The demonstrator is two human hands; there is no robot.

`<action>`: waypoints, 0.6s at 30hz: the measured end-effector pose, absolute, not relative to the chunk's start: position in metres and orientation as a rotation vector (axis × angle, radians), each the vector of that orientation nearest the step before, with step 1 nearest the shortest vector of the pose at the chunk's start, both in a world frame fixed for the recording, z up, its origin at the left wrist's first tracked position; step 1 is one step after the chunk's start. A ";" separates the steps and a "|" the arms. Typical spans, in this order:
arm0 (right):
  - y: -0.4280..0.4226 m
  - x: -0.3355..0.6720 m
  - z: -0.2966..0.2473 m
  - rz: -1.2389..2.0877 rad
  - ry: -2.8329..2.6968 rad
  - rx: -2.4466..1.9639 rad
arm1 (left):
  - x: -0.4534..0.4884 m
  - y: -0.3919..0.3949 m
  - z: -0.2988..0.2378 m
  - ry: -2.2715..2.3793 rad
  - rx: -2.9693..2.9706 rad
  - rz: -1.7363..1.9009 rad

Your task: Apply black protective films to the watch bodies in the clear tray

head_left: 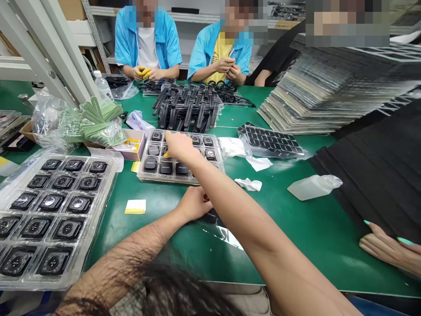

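Observation:
My right hand (180,146) reaches across to a clear blister tray (142,176) of black square smartwatch cases. Its thumb and finger, with yellow at the tips, close around a dark watch case (165,150) in one of the cells. Some cases there lie with a plain, printed face up, such as one in the front row (166,168). Nearer to me, my left hand (193,203) is curled shut just above the table, its fingertips partly hidden by my right forearm. Beside it lie a dark piece (210,216) and clear film (230,237).
A larger tray of watch cases (62,181) lies at left. Behind are green straps (101,125), black straps (189,107) and a leaning stack of trays (296,96). A translucent bottle (311,188) lies at right, near another person's hand (383,245). Two people in blue sit opposite.

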State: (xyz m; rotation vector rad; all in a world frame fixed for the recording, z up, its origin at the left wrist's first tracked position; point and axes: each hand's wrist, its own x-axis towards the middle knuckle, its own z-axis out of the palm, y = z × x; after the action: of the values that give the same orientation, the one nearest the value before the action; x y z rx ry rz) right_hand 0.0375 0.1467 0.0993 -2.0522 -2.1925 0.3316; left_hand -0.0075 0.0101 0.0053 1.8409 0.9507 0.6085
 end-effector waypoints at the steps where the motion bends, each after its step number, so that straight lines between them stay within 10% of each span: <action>1: 0.150 0.038 0.100 0.363 -2.193 -2.039 | -0.008 0.010 0.006 0.930 1.826 0.607; 18: -0.026 0.178 0.032 1.075 -0.979 -1.516 | -0.001 0.004 0.005 0.990 1.491 0.695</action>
State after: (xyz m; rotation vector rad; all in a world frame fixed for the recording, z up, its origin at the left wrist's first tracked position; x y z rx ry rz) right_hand 0.1777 -0.0258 0.0324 -1.5161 -0.9788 1.0747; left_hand -0.0014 0.0044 0.0046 1.4910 0.9897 0.6950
